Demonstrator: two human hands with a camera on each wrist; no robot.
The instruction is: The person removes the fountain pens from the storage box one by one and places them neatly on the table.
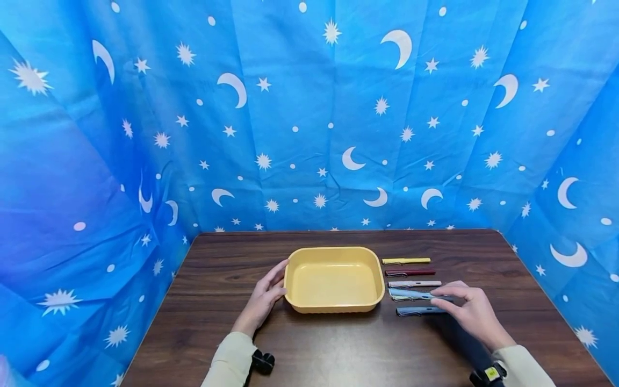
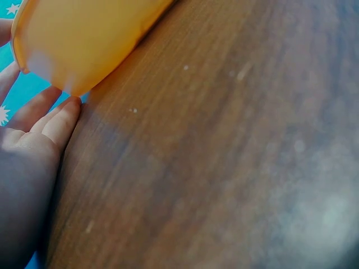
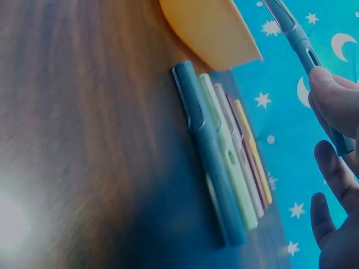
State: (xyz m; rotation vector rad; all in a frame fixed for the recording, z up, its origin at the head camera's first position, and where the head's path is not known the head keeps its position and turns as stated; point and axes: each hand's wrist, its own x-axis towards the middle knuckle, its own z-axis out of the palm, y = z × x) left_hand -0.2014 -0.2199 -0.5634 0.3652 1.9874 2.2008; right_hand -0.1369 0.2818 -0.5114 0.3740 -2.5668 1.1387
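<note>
My right hand (image 1: pixel 471 312) pinches a light blue pen (image 3: pixel 303 47) between thumb and fingers, raised above the row in the right wrist view. Under it, a pale green pen (image 3: pixel 229 154) lies mostly covered in the head view. Nearest me in the row is a dark blue pen (image 1: pixel 417 311). Farther back lie a pale pinkish-white pen (image 1: pixel 413 284), a dark red pen (image 1: pixel 411 272) and a yellow pen (image 1: pixel 406 261). My left hand (image 1: pixel 263 301) rests its extended fingers against the left end of a yellow tray (image 1: pixel 333 309), which holds nothing.
The dark wood-grain table (image 1: pixel 333 349) carries the tray at its middle, with the pens lying side by side just right of it. Blue cloth (image 1: pixel 309 107) printed with moons and stars hangs behind the table and along both sides.
</note>
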